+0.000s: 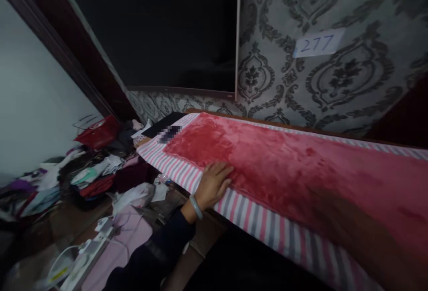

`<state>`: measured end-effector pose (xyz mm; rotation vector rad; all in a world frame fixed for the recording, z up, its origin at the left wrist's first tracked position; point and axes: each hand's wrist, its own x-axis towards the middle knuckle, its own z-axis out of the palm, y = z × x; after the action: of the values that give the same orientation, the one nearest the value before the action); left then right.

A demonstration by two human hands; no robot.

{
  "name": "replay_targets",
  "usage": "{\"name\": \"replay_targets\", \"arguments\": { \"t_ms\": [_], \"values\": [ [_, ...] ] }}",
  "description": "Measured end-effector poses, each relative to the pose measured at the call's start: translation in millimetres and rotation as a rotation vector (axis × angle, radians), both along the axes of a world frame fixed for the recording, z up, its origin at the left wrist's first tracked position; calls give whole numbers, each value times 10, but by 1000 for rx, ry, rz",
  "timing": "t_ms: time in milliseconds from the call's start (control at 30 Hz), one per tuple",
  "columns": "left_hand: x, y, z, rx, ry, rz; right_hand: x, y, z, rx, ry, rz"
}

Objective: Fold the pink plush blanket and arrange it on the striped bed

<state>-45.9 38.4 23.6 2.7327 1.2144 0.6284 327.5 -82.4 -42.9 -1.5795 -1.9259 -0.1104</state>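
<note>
A long red plush cloth lies spread over a pink, grey and white striped cloth on a raised surface by the wall. My left hand, with a pale bangle at the wrist, rests on the near edge of the plush, its fingers stretched out flat. Over the plush at the lower right is my right hand, smeared by motion and dark. Its fingers cannot be made out, nor whether it touches the pile. Darker and lighter patches mark the plush surface.
A large dark television hangs above the far side. A paper marked 277 is on the patterned wall. To the left are heaped clothes, a red bag and a white power strip with cords.
</note>
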Motion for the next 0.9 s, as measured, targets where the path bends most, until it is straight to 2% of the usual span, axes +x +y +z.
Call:
{"name": "replay_targets", "arguments": {
  "t_ms": [67, 133, 200, 267, 333, 400, 467, 533, 567, 633, 733, 900],
  "values": [
    [21, 188, 103, 18, 8, 161, -284, 411, 151, 40, -36, 50],
    [20, 356, 113, -6, 54, 316, -633, 736, 234, 44, -123, 82],
    [-28, 469, 29, -75, 100, 417, -931, 898, 192, 0, -239, 138],
    [-135, 536, -100, -156, 112, 420, -1103, 913, 50, -62, -335, 222],
    [-310, 592, -204, -197, 47, 361, -1151, 860, -113, -96, -383, 277],
    [-556, 670, -243, -139, -95, 368, -1130, 813, -226, -101, -394, 279],
    [-859, 786, -216, -14, -274, 524, -1101, 797, -269, -92, -392, 276],
    [-1177, 931, -151, 46, -413, 755, -1092, 805, -267, -97, -389, 277],
    [-1325, 1007, -113, 26, -451, 846, -1095, 811, -257, -106, -387, 279],
    [-1570, 1150, -41, -48, -483, 943, -1107, 818, -234, -132, -384, 276],
    [-1784, 1317, 50, -170, -476, 955, -1127, 808, -184, -181, -381, 260],
    [-1848, 1509, 192, -343, -486, 930, -1170, 772, -34, -273, -345, 275]
  ]
}}
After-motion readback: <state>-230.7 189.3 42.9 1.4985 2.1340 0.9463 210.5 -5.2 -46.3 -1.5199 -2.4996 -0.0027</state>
